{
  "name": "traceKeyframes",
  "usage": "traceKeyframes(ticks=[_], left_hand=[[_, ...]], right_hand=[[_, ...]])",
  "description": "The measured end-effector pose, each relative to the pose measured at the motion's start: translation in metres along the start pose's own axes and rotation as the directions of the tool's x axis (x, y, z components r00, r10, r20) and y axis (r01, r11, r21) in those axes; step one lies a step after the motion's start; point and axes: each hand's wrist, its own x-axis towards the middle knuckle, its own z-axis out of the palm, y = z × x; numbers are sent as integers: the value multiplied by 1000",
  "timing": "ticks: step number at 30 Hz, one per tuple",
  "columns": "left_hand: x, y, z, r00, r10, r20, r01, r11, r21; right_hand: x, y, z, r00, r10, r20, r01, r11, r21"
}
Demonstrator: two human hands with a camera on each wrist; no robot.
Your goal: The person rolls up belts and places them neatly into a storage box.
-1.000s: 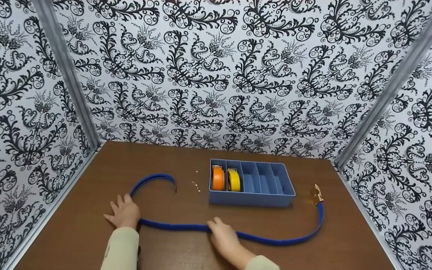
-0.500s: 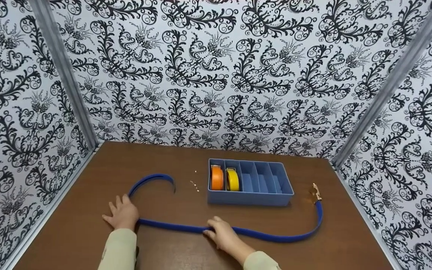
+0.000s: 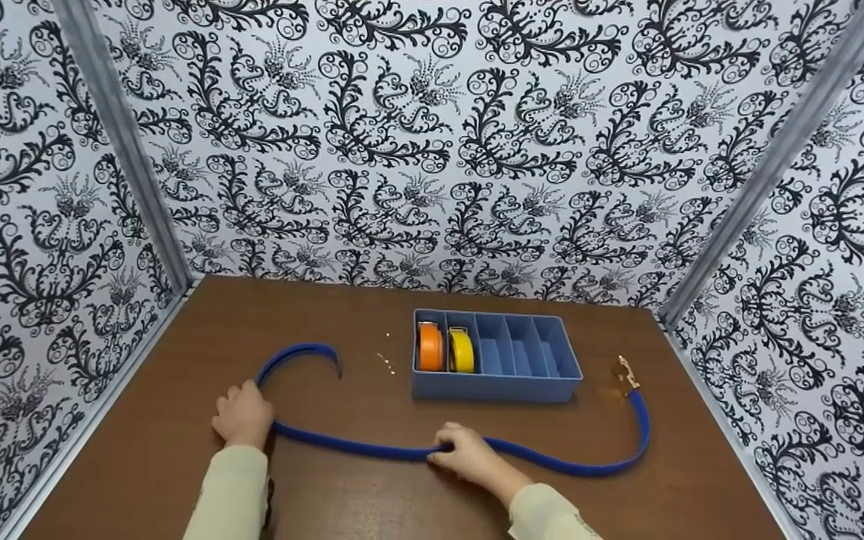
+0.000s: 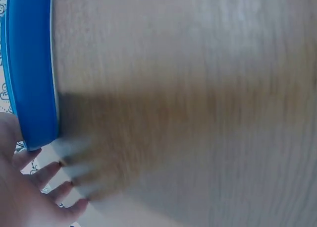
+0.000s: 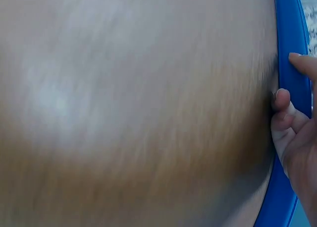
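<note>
A long blue belt (image 3: 357, 448) stands on its edge in a wavy line across the table, its gold buckle (image 3: 627, 376) at the right end. Its tip curls round at the left. My left hand (image 3: 244, 415) holds the belt near that curl; in the left wrist view the strap (image 4: 32, 63) runs in between thumb and fingers. Further right, my right hand (image 3: 469, 454) pinches the belt's middle stretch. The right wrist view has fingertips (image 5: 282, 98) at the strap's side and another finger laid over it.
Behind the belt stands a blue-grey divided box (image 3: 496, 388). A rolled orange belt (image 3: 430, 349) and a rolled yellow belt (image 3: 462, 351) sit in its two left compartments. Patterned walls (image 3: 417, 150) enclose the brown table (image 3: 372, 495).
My left hand's spread fingers have drawn in around the belt. The right hand has slid a little right and its fingers have closed on the strap, which bends more beside it.
</note>
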Motion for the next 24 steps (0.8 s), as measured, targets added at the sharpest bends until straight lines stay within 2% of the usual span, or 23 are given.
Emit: traceKeyframes(ticks=[5,9,14,18,24], left_hand=[[2,4,-2,999,31,-15,-31,999,-19],[4,2,-7,1000,30,-4,-30,999,-33],[6,-5,-12,999,7,31,-5,997,-71],[4,-9,-17,996,12,87,-2,994,-106],[-2,-17,-29,992,3,129,15,991,-137]], right_hand=[[0,15,-19,1000,-11,-16,10,1000,-10],[-2,28,-34,1000,9,-28,-9,1000,-10],[-6,43,-51,997,75,-29,-73,995,67],[-7,49,-53,991,129,-42,-123,985,117],[-6,54,-46,986,116,-121,-99,986,134]])
